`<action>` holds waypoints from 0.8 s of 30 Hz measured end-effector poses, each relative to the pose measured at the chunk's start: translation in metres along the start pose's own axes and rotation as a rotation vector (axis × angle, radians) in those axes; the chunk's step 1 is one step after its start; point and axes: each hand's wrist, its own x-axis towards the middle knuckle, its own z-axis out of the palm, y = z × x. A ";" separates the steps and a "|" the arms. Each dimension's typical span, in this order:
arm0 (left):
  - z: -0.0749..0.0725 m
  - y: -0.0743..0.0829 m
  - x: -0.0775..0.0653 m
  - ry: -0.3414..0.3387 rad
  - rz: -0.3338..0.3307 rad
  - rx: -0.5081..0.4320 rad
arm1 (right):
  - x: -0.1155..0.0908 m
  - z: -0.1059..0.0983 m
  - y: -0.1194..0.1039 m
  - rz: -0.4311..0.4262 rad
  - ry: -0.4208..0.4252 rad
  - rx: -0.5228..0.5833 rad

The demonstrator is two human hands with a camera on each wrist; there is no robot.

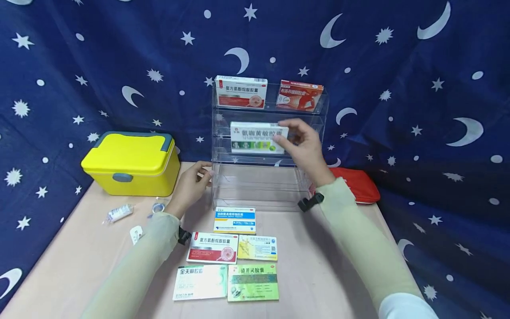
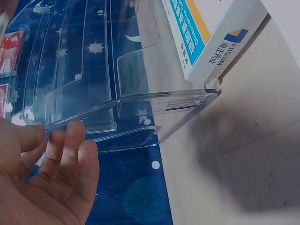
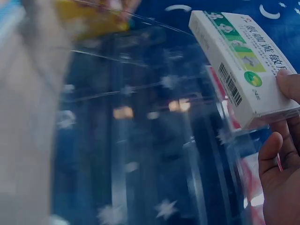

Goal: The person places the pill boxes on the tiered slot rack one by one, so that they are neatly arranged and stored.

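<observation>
Nearest the camera, a pale left sleeve (image 1: 127, 266) and a pale right sleeve (image 1: 366, 248) reach in over the table (image 1: 326, 279). At far left stands a yellow box (image 1: 123, 170), a wrapped roll (image 1: 119, 213) lying before it. The left hand (image 1: 190, 186) comes next, bent fingers touching the left side of a clear tiered rack (image 1: 255, 159); whether they pinch its edge I cannot tell. Before the rack lie a white-and-green carton (image 1: 200, 283), a red-and-white carton (image 1: 213, 248), a blue-and-white carton (image 1: 235, 220), a lime-green carton (image 1: 253, 283) and a yellow-and-white carton (image 1: 258, 248). On the top tier stands another red-and-white box (image 1: 241, 94); at the middle tier, a green-striped white carton (image 1: 253, 136) is pinched between thumb and fingers of the right hand (image 1: 307, 148). Upper right stands a red carton (image 1: 299, 96); rightmost, a red pouch (image 1: 362, 185).
</observation>
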 end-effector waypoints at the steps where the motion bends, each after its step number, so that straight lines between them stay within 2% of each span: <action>1: 0.000 0.000 0.000 0.001 0.005 0.001 | 0.013 0.005 -0.006 0.003 0.004 0.002; 6: 0.000 0.001 0.001 0.003 0.016 0.010 | 0.059 0.022 -0.026 0.055 0.029 -0.022; 11: -0.002 0.001 0.001 0.007 0.020 0.022 | 0.080 0.030 -0.013 0.057 0.014 -0.080; 16: -0.003 0.003 0.001 0.015 0.028 0.029 | 0.088 0.032 0.005 0.021 -0.031 -0.135; 24: -0.002 0.002 0.001 0.012 0.018 0.038 | 0.082 0.034 0.018 0.089 -0.168 -0.223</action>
